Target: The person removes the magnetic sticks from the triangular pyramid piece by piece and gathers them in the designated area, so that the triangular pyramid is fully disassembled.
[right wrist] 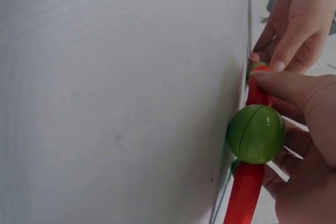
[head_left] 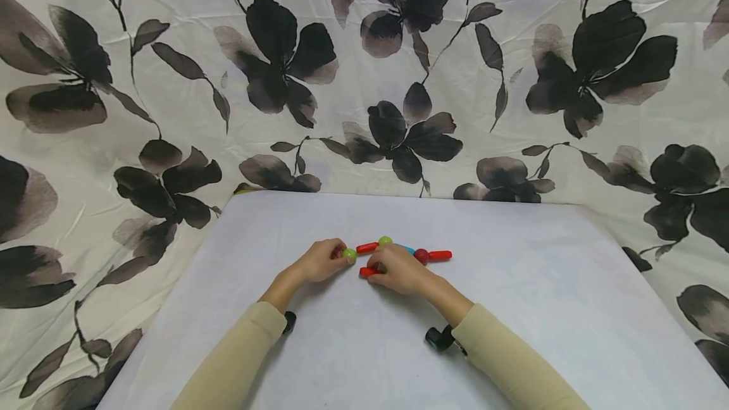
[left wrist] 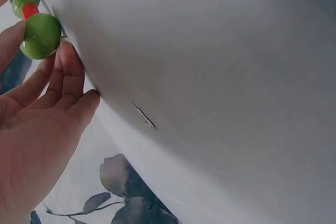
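My left hand (head_left: 326, 259) pinches a green ball (head_left: 349, 255) between thumb and fingers; in the left wrist view the green ball (left wrist: 41, 36) sits at the fingertips. My right hand (head_left: 398, 269) pinches a red rod (head_left: 370, 272) just to the right of that ball. In the right wrist view the thumb presses on the red rod (right wrist: 258, 94), and a larger-looking green ball (right wrist: 256, 134) lies beside the fingers with another red rod (right wrist: 244, 195) below it. The right fingers partly hide these pieces in the head view.
Behind the hands, a red rod (head_left: 367, 248), a green ball (head_left: 385, 241), a blue rod (head_left: 405, 248), a red ball (head_left: 421, 256) and another red rod (head_left: 440, 256) form a line. A white table (head_left: 319, 359) lies beneath, with a floral cloth (head_left: 490, 106) behind it.
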Action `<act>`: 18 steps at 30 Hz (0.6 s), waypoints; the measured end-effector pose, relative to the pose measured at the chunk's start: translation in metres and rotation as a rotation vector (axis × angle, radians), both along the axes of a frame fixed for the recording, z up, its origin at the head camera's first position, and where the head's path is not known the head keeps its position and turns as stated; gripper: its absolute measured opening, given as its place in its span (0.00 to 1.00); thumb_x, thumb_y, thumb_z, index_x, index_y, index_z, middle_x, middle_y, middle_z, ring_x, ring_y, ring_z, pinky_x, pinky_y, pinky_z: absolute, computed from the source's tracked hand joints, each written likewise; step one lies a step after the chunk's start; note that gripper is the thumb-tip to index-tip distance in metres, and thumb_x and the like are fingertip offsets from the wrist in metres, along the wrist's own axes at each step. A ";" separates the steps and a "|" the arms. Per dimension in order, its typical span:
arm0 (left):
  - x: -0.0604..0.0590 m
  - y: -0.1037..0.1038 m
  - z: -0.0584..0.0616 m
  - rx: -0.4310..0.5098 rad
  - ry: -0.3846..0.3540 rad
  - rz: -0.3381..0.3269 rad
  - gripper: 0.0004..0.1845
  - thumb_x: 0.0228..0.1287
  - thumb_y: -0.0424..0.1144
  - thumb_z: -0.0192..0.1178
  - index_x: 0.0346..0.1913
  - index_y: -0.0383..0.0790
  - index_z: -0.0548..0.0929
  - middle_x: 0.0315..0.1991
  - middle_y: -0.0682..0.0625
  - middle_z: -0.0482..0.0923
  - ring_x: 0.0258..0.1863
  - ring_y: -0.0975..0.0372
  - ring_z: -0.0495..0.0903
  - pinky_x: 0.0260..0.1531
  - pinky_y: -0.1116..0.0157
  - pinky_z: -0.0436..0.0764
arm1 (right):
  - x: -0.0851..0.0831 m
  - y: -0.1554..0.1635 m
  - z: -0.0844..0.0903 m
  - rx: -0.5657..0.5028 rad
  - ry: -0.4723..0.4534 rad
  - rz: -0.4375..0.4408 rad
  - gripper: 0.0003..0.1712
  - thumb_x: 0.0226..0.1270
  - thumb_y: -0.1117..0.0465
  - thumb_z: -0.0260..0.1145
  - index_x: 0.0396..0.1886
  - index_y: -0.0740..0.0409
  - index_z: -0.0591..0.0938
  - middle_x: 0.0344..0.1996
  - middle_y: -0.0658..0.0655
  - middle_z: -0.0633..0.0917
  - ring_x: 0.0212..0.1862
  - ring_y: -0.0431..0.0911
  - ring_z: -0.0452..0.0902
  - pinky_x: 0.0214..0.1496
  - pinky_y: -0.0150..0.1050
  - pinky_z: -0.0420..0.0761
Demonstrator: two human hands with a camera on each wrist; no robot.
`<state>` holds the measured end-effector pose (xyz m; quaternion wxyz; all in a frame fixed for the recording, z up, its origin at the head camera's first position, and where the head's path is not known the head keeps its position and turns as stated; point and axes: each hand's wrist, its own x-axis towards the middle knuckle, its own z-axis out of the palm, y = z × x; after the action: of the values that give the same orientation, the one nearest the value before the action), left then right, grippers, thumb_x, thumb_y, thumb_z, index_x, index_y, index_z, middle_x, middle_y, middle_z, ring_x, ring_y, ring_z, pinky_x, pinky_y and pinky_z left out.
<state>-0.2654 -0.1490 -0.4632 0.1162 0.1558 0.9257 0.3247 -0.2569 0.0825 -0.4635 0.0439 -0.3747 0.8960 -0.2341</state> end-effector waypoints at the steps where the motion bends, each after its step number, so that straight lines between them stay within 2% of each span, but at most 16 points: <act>1: 0.000 0.000 -0.001 0.000 -0.003 0.001 0.14 0.73 0.40 0.63 0.53 0.33 0.79 0.37 0.49 0.75 0.39 0.58 0.73 0.43 0.62 0.74 | 0.000 0.000 0.000 -0.004 0.003 0.006 0.09 0.66 0.59 0.75 0.43 0.56 0.90 0.35 0.47 0.86 0.38 0.43 0.77 0.44 0.36 0.75; 10: 0.000 0.000 -0.002 0.007 -0.017 0.015 0.14 0.74 0.40 0.63 0.53 0.34 0.79 0.37 0.49 0.75 0.39 0.59 0.73 0.43 0.62 0.74 | -0.001 0.003 0.000 -0.036 0.000 0.021 0.10 0.66 0.60 0.75 0.44 0.57 0.90 0.39 0.50 0.88 0.44 0.45 0.80 0.50 0.39 0.79; 18: 0.002 -0.004 -0.002 -0.005 -0.003 0.005 0.13 0.72 0.40 0.64 0.52 0.35 0.80 0.36 0.49 0.74 0.40 0.59 0.73 0.43 0.62 0.74 | 0.005 0.014 0.009 -0.042 -0.036 -0.041 0.14 0.65 0.59 0.75 0.48 0.59 0.89 0.45 0.53 0.85 0.49 0.48 0.74 0.53 0.46 0.77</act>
<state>-0.2634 -0.1534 -0.4649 0.1171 0.1525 0.9267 0.3229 -0.2514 0.0968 -0.4548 0.0475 -0.3526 0.8975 -0.2604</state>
